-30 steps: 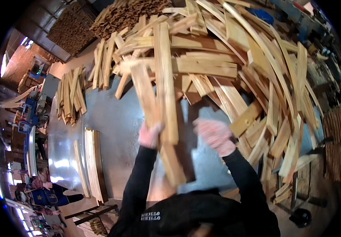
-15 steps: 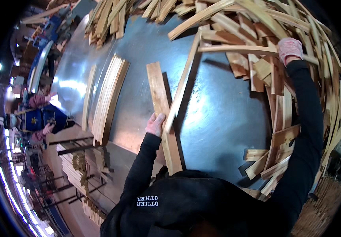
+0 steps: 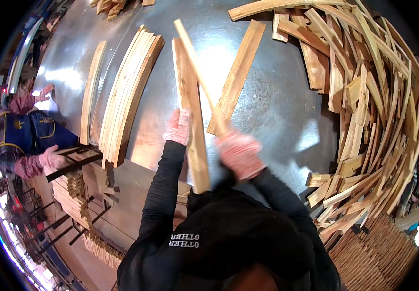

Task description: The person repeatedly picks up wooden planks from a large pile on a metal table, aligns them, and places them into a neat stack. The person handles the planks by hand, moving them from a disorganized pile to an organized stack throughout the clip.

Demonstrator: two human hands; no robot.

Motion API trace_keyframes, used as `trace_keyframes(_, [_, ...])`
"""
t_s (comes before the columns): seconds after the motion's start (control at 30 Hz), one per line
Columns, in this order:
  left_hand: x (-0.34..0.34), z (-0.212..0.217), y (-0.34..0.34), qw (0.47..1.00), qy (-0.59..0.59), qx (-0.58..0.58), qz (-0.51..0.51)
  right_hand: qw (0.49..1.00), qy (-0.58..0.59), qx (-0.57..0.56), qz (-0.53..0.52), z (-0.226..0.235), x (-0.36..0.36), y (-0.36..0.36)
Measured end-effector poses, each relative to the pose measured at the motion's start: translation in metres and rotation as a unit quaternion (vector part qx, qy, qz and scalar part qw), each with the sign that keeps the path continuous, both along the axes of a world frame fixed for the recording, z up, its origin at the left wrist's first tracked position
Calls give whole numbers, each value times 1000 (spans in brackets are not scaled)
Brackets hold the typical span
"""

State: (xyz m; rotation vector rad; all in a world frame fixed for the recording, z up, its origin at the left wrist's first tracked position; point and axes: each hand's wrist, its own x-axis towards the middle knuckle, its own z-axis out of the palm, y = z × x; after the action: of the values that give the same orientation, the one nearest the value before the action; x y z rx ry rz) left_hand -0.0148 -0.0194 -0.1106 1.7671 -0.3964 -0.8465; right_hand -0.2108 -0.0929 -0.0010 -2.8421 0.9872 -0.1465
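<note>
Both my hands wear pinkish-white knit gloves. My left hand (image 3: pixel 178 127) is closed on the left edge of a wooden board (image 3: pixel 190 102), which runs from the steel table (image 3: pixel 287 111) back toward my body. In front of my chest, my right hand (image 3: pixel 240 154) grips one end of a narrow wooden strip (image 3: pixel 194 63), blurred by motion. The strip slants up and left, its far end over the top of the board. Just beyond my right hand, another flat board (image 3: pixel 239 72) lies aslant on the table.
A neat row of boards (image 3: pixel 129 97) lies on the left, beside a single board (image 3: pixel 93 92). A large jumbled wood pile (image 3: pixel 360 102) curves along the right. At the far left stands a person in a blue apron (image 3: pixel 34 131), near stacked wood (image 3: pixel 71 199).
My right hand has come from the pile at the right to my front, bringing a strip. The second board has left my left hand and lies on the table. The view has shifted.
</note>
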Motion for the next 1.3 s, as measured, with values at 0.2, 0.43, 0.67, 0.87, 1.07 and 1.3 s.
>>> trace_keyframes(0.2, [10,3,9,988,136,5,-67,968,-99,193,-122,-20,46,-23])
trace_keyframes(0.43, [52,73,-7,917,-185,304,-178,897,-119,265,-332,-48,76,-59])
trace_keyframes(0.67, [21,68,10,878,-280,362,-144,152,-497,840,-160,-36,-20,-40])
trace_keyframes(0.87, [52,74,10,837,-337,398,-167,199,-485,834,-170,-55,-49,-43])
trace_keyframes(1.07, [-42,92,29,987,-53,2,-149,438,-464,750,-176,-38,-36,-37])
trace_keyframes(1.3, [-57,148,-6,961,249,-20,-120,653,-481,577,-99,-16,3,-43])
